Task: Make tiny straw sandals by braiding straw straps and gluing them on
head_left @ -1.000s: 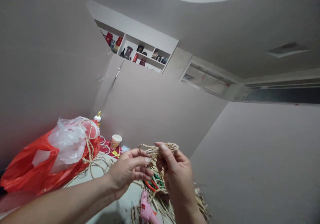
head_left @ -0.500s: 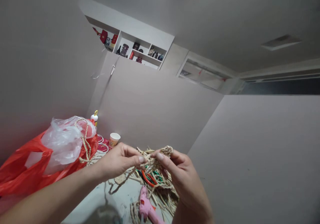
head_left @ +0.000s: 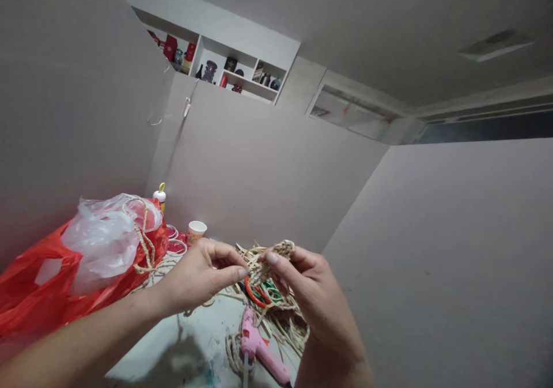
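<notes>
My right hand pinches a small woven piece of plaited straw braid between thumb and fingers. Close by on its left, my left hand has thumb and forefinger closed at the edge of the same straw work; the exact spot it grips is partly hidden. Under both hands lies a heap of loose straw strands, with orange and green cable loops among them. A pink hot glue gun rests in front of the heap, on the pale tabletop.
A red plastic bag with clear plastic and a braided cord fills the left side. Behind stand a paper cup and a yellow-handled bottle. Walls enclose the table; a wall shelf hangs above.
My view has tilted slightly downward. The fingertips of my left hand have drawn a little away from my right hand. The cord hanging below my left hand is now mostly hidden.
</notes>
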The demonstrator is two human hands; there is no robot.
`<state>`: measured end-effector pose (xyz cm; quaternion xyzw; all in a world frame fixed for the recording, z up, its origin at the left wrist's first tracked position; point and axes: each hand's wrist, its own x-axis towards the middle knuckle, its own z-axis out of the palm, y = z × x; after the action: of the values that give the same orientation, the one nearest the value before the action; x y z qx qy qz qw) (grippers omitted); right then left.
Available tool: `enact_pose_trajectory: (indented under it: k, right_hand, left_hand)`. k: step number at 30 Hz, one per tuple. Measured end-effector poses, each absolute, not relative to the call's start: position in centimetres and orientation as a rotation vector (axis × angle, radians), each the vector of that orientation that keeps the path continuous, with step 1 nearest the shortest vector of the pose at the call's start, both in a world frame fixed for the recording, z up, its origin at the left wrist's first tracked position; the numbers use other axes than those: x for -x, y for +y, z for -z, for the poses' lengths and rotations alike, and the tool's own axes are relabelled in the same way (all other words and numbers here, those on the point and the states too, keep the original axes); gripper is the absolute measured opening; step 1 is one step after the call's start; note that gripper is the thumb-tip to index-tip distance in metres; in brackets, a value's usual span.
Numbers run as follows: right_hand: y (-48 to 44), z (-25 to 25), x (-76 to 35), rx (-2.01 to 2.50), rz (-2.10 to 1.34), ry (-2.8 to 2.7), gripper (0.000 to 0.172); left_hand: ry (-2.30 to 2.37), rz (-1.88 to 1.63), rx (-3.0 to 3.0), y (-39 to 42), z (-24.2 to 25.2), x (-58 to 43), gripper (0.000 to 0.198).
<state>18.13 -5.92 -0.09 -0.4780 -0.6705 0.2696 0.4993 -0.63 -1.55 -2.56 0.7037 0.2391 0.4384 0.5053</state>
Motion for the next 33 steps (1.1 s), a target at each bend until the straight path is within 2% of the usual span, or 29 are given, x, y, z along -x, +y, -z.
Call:
enact_pose_trajectory:
  k: [8,15,26,33]
  right_hand:
    - [-5.5,0.4,-17.8,1.090,-0.623,-1.507,0.031]
    - [-5.7,0.3,-17.2,1.099,-0.535,-1.460,0.033]
    - [-6.4,0.0,-16.6,1.112,-0.414,-1.496,0.031]
    - [-6.0,0.3,-16.2,1.091,-0.435,-1.456,0.032]
  left_hand:
    - [0.595,-1.481,-1.952,-2.8,3.2,-0.2,0.012]
    - [0.377,-1.924,-2.185,-2.4,4.5,-0.6,0.013]
    - [0.458,-1.865,-2.127,-3.0,4.2,-0.4,0.005]
    - [0.478,-1.865,-2.047,-3.0,4.3,-0.5,0.009]
